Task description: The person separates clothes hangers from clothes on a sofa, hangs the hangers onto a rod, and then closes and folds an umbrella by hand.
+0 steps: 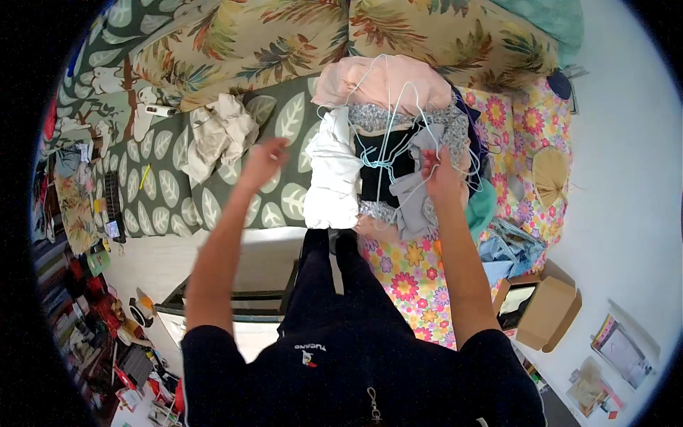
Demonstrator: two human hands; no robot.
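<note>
My left hand [265,164] is raised over the leaf-patterned cover, right of a crumpled beige cloth [217,135]; it is blurred and its fingers are not clear. My right hand [445,174] is at a grey garment [416,206], its fingers bent near a pale hanger at the right of the clothes pile. Several light blue wire hangers [380,164] lie tangled on a black garment [376,186]. A folded white garment [333,171] lies left of them, and a peach cloth [398,78] is behind.
Leaf-print cushions [256,46] line the back. At the right are a flowered cover [523,135], a woven fan [551,174], denim [512,249] and an open cardboard box [548,313]. A dark-edged white box [242,306] stands at the lower left, beyond which are cluttered shelves.
</note>
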